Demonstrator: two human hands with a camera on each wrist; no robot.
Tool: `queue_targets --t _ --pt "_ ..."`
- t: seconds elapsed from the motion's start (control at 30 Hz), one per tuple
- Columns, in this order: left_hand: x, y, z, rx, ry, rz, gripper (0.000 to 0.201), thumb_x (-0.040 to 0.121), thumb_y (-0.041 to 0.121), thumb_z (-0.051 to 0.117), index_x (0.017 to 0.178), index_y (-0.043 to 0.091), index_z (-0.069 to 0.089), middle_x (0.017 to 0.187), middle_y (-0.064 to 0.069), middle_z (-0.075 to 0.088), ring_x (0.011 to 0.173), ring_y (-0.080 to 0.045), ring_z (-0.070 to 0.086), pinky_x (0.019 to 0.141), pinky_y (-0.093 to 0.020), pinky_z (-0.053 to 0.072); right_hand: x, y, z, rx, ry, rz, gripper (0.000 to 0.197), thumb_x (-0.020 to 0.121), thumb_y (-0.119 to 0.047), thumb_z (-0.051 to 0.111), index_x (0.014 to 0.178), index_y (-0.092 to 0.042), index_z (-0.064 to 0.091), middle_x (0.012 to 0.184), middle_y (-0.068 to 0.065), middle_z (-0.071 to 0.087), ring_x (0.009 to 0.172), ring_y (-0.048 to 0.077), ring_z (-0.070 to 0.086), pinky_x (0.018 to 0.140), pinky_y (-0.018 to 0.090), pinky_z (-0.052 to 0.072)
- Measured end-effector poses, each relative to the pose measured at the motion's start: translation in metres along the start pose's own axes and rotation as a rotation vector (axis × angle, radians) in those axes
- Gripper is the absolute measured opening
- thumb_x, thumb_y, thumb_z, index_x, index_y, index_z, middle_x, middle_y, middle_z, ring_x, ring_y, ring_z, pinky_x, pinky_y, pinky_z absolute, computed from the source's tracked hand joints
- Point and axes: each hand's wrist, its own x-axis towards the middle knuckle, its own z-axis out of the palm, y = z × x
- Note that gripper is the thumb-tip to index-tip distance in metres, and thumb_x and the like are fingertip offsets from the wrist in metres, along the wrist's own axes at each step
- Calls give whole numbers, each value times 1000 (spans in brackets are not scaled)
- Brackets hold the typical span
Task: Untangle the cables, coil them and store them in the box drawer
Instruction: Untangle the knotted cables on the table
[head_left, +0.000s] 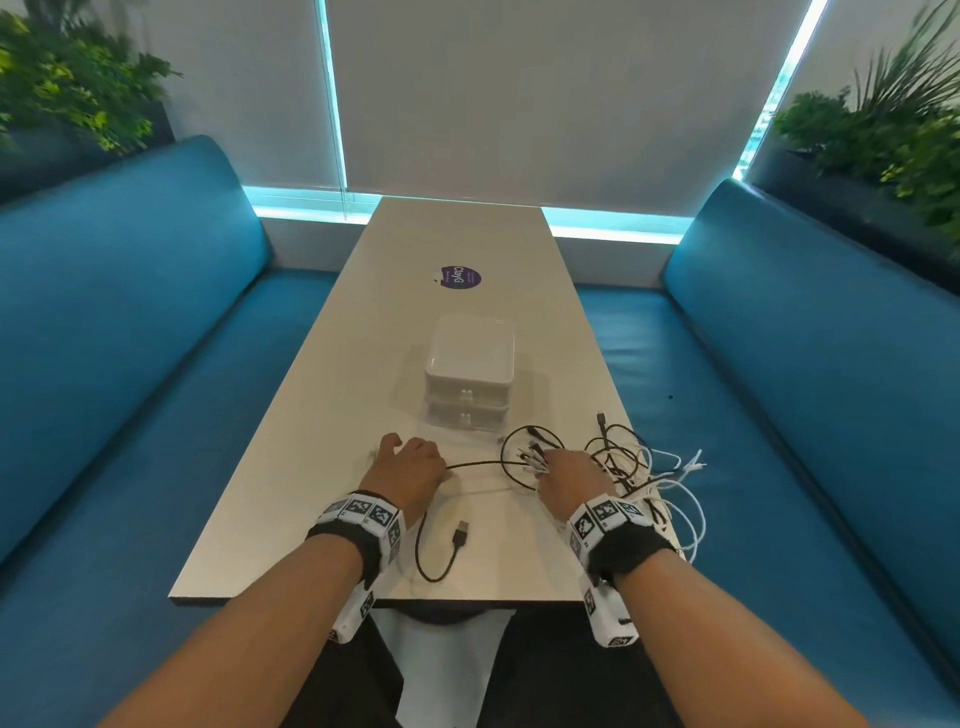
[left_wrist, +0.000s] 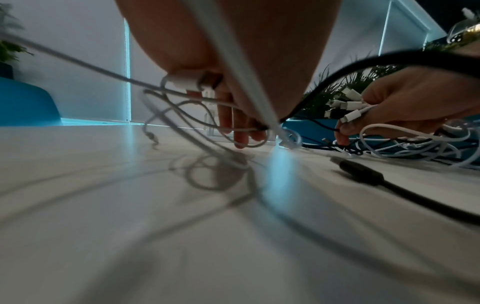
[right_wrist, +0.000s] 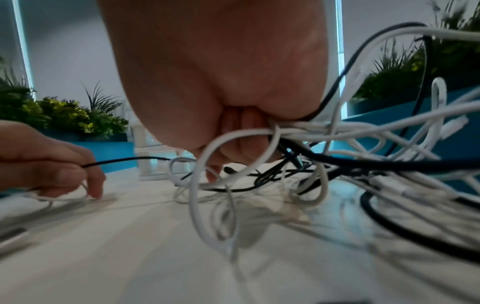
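Note:
A tangle of black and white cables (head_left: 641, 470) lies at the table's near right. My right hand (head_left: 553, 467) grips a bundle of cable ends; in the left wrist view several white plugs (left_wrist: 346, 107) stick out of its fist. In the right wrist view its fingers (right_wrist: 244, 131) curl round white strands. My left hand (head_left: 410, 457) rests on the table to the left, holding a white cable with its plug (left_wrist: 185, 82) and a thin black cable (right_wrist: 124, 159) that runs over to the tangle. The white two-drawer box (head_left: 470, 374) stands just beyond both hands, drawers closed.
A black USB plug (head_left: 461, 534) and its loop of cable lie near the table's front edge (head_left: 363, 603), between my wrists. A purple round sticker (head_left: 460, 277) sits farther up the table. Blue benches (head_left: 130, 364) flank both sides, with plants behind them.

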Motion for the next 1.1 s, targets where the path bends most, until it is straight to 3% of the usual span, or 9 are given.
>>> queue_targets --t 0.13,0.43,0.6,0.83,1.1 --pt "4 4 2 0 20 -52 33 97 10 47 124 25 58 124 1 51 126 -21 43 109 -48 18 -3 -14 4 57 57 -6 26 96 -21 40 112 -15 60 109 12 67 101 33 64 82 38 50" --pt "10 19 -19 111 38 -23 28 99 17 45 122 22 61 119 -1 56 119 -24 46 109 -50 21 -7 -49 15 143 104 -275 29 94 -33 38 106 -18 59 95 12 69 90 35 63 73 42 52" --pt "8 25 -26 173 26 -27 30 94 15 46 117 25 63 116 -1 57 117 -25 48 110 -51 21 -8 -47 16 30 81 -273 22 94 -31 43 98 -19 60 92 9 67 84 31 63 66 34 48" --pt "5 17 -18 202 37 25 33 106 35 34 120 19 60 121 -2 63 117 -27 52 110 -52 21 -9 -37 9 -220 87 -264 27 96 -22 40 117 -21 56 105 10 65 94 33 65 76 38 51" --pt "9 10 -21 206 -27 16 25 99 19 48 122 23 58 123 1 59 120 -24 49 109 -52 22 -9 -33 1 -312 116 -187 31 98 -18 37 122 -20 55 113 9 64 100 31 65 79 38 50"
